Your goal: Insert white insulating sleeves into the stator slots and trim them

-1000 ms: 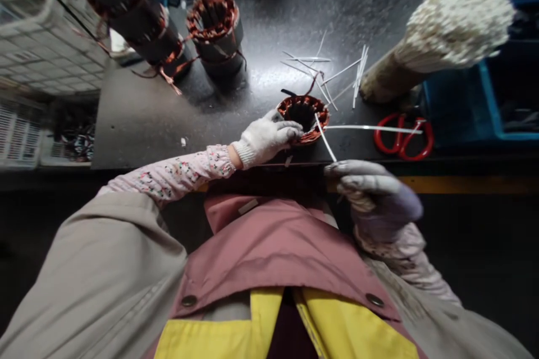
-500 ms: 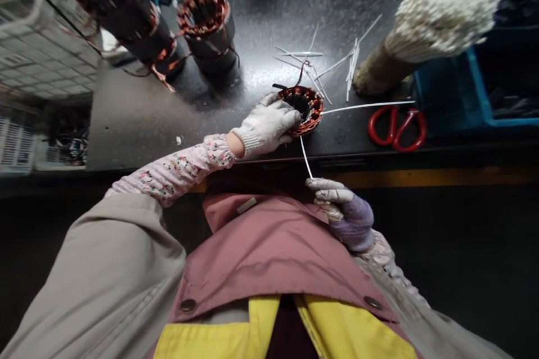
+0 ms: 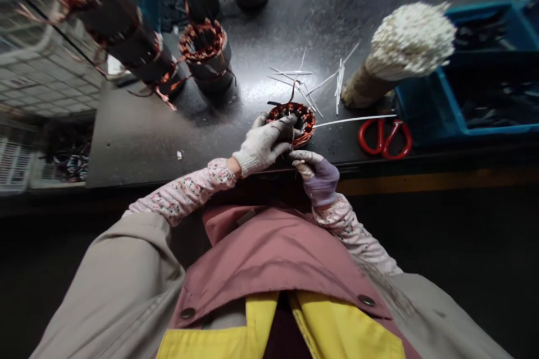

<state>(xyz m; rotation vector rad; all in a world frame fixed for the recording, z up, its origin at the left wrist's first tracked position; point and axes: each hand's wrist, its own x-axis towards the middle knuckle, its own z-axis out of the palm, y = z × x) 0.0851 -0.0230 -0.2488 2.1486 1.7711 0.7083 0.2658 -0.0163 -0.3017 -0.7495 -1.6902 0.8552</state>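
Observation:
A motor stator (image 3: 310, 133) with copper windings stands near the bench's front edge. My left hand (image 3: 261, 143), in a white knit glove, grips its left side, fingers over the rim and partly in the bore. Just below the stator's front rim, my right hand (image 3: 316, 174), in a white and purple glove, is closed in a pinch; the bit of white cord at its fingertips is barely visible. From the stator's right side a long white cord (image 3: 353, 120) runs out toward the scissors. A copper lead (image 3: 292, 91) sticks up behind the winding.
Red-handled scissors (image 3: 384, 139) lie right of the stator. Cut white cord pieces (image 3: 314, 90) are scattered behind it. A thick bundle of white cords (image 3: 410, 39) stands beside blue bins (image 3: 452, 104). Other stators (image 3: 210, 64) stand at left, near a white crate (image 3: 54, 73).
My right hand has moved up and left from below the bench edge to the stator's front rim, and the cord stretch between them no longer shows. My left hand stays on the stator.

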